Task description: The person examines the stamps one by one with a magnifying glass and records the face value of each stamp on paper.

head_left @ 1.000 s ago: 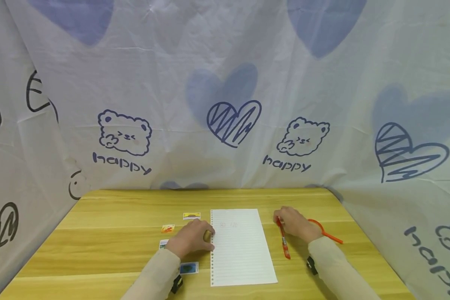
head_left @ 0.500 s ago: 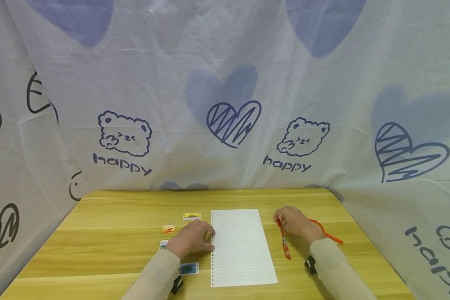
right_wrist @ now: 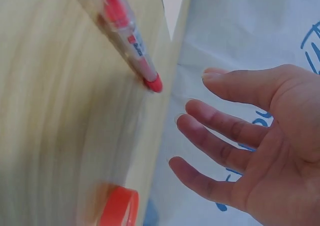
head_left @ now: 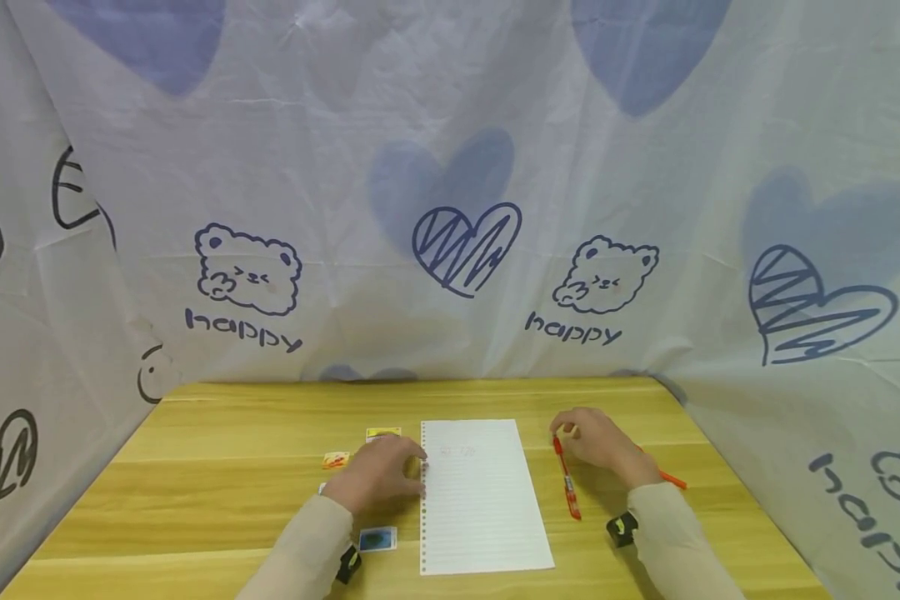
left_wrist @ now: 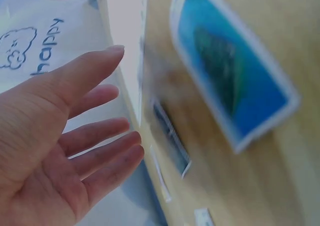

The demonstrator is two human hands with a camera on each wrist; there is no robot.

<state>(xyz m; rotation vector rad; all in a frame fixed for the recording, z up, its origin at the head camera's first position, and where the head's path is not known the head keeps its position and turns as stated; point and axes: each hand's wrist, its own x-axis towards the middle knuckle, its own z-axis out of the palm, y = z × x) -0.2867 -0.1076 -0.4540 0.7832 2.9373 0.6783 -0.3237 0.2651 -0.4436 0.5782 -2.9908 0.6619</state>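
Right hand (head_left: 592, 442) lifts from the slim red pen (head_left: 567, 482) — fingers apart, like left hand (head_left: 375, 473) beside lined paper (head_left: 483, 508) — right wrist (head_left: 639, 473) part-hiding orange loop (right_wrist: 119, 207).

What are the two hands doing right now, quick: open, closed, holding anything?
Left hand: open, holding nothing, near the lined paper.
Right hand: open, holding nothing, near the red pen.
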